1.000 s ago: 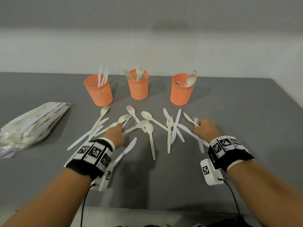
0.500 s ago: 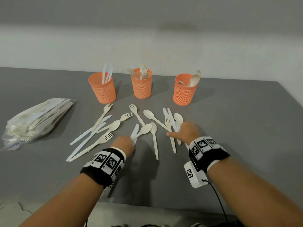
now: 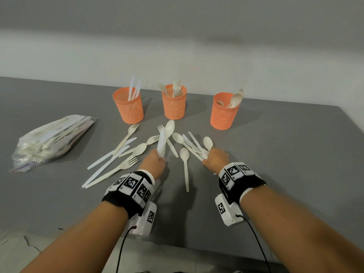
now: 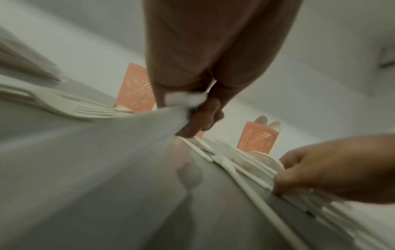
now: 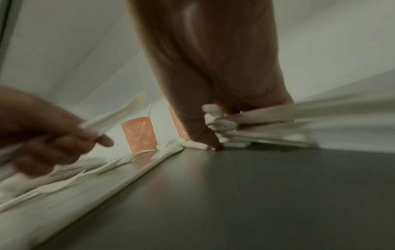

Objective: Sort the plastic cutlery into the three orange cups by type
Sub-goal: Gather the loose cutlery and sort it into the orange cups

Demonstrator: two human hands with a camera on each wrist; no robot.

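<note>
Three orange mesh cups stand at the back: the left cup (image 3: 128, 108) holds knives, the middle cup (image 3: 174, 105) forks, the right cup (image 3: 224, 114) spoons. My left hand (image 3: 157, 160) grips a spoon and a knife (image 3: 165, 137) by their handles, raised off the grey table (image 3: 285, 154). My right hand (image 3: 211, 159) holds a bundle of cutlery (image 3: 194, 143), knives and a spoon, low on the table; the handle ends show under the fingers (image 5: 215, 121) in the right wrist view. Loose forks and knives (image 3: 118, 154) lie left of my hands, and a single spoon (image 3: 185, 166) lies between them.
A clear plastic bag (image 3: 53, 138) full of more cutlery lies at the table's left. A white wall rises right behind the cups. The table's right half beyond the spoon cup is bare grey surface.
My left hand has lifted the spoon and knife off the table. My right hand has drawn several pieces together into one bundle and closed on their handles.
</note>
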